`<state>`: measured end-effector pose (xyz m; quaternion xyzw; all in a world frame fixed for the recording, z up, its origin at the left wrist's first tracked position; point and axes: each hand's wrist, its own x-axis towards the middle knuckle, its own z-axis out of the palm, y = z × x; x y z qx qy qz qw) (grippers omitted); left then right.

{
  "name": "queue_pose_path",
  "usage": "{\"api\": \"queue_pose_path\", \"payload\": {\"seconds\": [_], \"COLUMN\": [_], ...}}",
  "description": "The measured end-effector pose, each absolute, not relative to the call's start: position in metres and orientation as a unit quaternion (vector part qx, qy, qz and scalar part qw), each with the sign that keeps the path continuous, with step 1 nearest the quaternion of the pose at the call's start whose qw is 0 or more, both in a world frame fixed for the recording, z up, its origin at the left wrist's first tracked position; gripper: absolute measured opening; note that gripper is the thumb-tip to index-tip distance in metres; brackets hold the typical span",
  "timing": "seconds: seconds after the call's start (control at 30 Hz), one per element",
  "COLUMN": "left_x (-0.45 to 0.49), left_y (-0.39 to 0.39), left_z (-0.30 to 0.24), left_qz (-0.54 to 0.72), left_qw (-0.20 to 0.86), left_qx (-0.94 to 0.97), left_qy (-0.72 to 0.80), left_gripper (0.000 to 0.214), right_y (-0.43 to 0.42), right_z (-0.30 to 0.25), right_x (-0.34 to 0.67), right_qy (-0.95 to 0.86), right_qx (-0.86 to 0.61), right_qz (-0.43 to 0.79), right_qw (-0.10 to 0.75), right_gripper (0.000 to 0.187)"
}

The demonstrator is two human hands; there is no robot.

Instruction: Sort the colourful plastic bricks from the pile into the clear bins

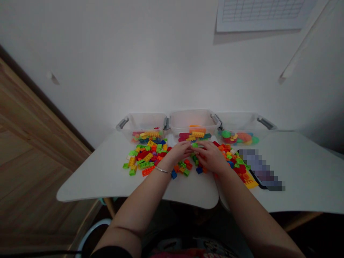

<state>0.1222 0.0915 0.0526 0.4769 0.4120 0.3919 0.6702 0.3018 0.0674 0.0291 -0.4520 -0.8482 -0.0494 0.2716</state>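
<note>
My left hand (178, 151) and my right hand (211, 156) meet above the white table (107, 179), their fingertips closing around a small green plastic brick (195, 144). The view there is dim and small. Loose toy bricks in bright colours lie in a spread (145, 157) under and left of my left hand, and in another spread (232, 157) right of my right hand. Behind my hands stand a clear plastic bin (142, 123) holding bricks, a middle clear bin (192, 120) holding bricks, and a right clear bin (242, 122) holding round coloured discs (236, 137). A thin bracelet (162, 170) circles my left wrist.
A pixelated dark object (260, 170) lies on the table's right side beside a yellow printed card (250, 180). The table's curved front edge runs close to my forearms. A wooden panel (34, 143) fills the left, and a white wall with a hanging chart (258, 14) rises behind.
</note>
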Motion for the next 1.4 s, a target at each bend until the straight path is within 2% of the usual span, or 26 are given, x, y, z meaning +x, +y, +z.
{"api": "queue_pose_path", "payload": {"seconds": [0.13, 0.27, 0.43, 0.63, 0.73, 0.83, 1.0, 1.1, 1.27, 1.4], "left_x": [0.131, 0.132, 0.128, 0.108, 0.087, 0.058, 0.006, -0.017, -0.031, -0.029], "left_y": [0.103, 0.112, 0.114, 0.105, 0.102, 0.108, 0.132, 0.144, 0.151, 0.158], "left_z": [0.040, 0.031, 0.033, 0.061, 0.083, 0.103, 0.114, 0.109, 0.096, 0.090], "left_qz": [0.407, 0.428, 0.461, 0.482, 0.524, 0.568, 0.625, 0.597, 0.434, 0.405], "left_qw": [0.677, 0.631, 0.559, 0.478, 0.358, 0.213, 0.085, 0.048, -0.036, -0.022], "left_qx": [0.462, 0.478, 0.484, 0.571, 0.628, 0.651, 0.591, 0.596, 0.663, 0.640], "left_qy": [0.403, 0.436, 0.491, 0.461, 0.451, 0.456, 0.503, 0.535, 0.608, 0.653], "left_gripper": [0.010, 0.011, 0.007, 0.009, 0.015, 0.020, 0.022, 0.026, 0.025, 0.026], "right_y": [0.067, 0.067, 0.069, 0.073, 0.073, 0.074, 0.079, 0.080, 0.079, 0.080], "right_z": [0.029, 0.029, 0.027, 0.024, 0.024, 0.024, 0.020, 0.019, 0.018, 0.016], "right_x": [0.300, 0.301, 0.303, 0.301, 0.300, 0.302, 0.307, 0.309, 0.310, 0.310], "right_qy": [-0.864, -0.869, -0.830, -0.781, -0.788, -0.788, -0.773, -0.763, -0.758, -0.764], "right_qx": [-0.426, -0.413, -0.475, -0.583, -0.582, -0.576, -0.583, -0.584, -0.575, -0.560], "right_qz": [-0.056, -0.040, -0.013, -0.033, -0.020, -0.004, 0.015, 0.020, 0.013, 0.008], "right_qw": [0.264, 0.268, 0.292, 0.220, 0.200, 0.217, 0.250, 0.276, 0.309, 0.319], "right_gripper": [0.038, 0.036, 0.028, 0.032, 0.034, 0.033, 0.032, 0.033, 0.032, 0.031]}}
